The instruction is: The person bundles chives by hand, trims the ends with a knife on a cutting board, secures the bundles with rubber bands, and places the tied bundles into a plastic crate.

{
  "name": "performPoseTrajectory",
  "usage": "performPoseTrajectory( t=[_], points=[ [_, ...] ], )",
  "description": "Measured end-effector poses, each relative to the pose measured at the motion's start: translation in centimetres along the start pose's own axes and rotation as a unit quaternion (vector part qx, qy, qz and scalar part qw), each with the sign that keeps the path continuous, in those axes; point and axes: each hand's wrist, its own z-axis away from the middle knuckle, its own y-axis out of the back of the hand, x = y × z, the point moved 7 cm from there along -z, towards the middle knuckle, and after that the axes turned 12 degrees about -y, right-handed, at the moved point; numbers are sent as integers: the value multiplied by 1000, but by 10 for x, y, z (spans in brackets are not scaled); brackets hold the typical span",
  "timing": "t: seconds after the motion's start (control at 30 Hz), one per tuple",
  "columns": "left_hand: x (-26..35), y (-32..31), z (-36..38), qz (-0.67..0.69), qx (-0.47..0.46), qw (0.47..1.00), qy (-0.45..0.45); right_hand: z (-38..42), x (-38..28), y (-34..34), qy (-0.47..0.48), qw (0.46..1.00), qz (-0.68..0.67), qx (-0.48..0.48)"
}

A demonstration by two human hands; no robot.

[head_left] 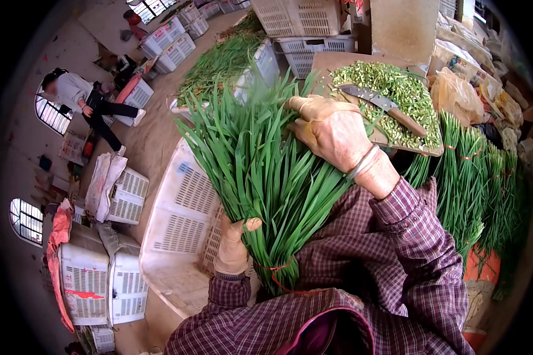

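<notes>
A large bunch of long green leaves (266, 171), tied near its lower end with a red band (273, 268), is held upright before my chest. My left hand (234, 242) wraps round the lower left of the bunch, its thumb across the leaves. At the upper right of the bunch, my right hand (331, 127) has its fingers bent against the leaf tips; what its fingertips hold is hidden. Both hands have tan coverings on the fingers. A white crate (180, 219) stands behind the bunch on the left.
On a board (391, 142) at the upper right lie chopped stems (373, 77) and a knife (391, 106). Tied green bunches (468, 171) stand at the right. Loose greens (219, 65) fill a crate ahead. A person (80, 97) is at the far left, near stacked crates (86, 272).
</notes>
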Motion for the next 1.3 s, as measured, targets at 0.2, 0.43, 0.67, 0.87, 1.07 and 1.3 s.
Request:
performPoseTrajectory(
  t=[0.2, 0.43, 0.67, 0.87, 1.07, 1.3],
  points=[
    [-10, 29, 2, -22, -28, 998, -48, -11, 4, -10, 83, 995, 46, -7],
    [-10, 19, 3, -81, -69, 993, -44, -18, 27, 28, 52, 992, 101, 45],
    [-5, 29, -3, -8, 15, 1000, -21, -38, 146, 147, -125, 948, 203, 212],
    [13, 90, -41, 247, 25, 968, -17, 29, 276, 171, -136, 901, 406, 67],
    [9, 111, -38, -75, 218, 950, -211, 97, 121, 45, -221, 961, -27, -163],
    [-17, 55, -37, -209, 129, 945, -216, 129, 1, -72, -85, 806, -338, -479]
  ],
)
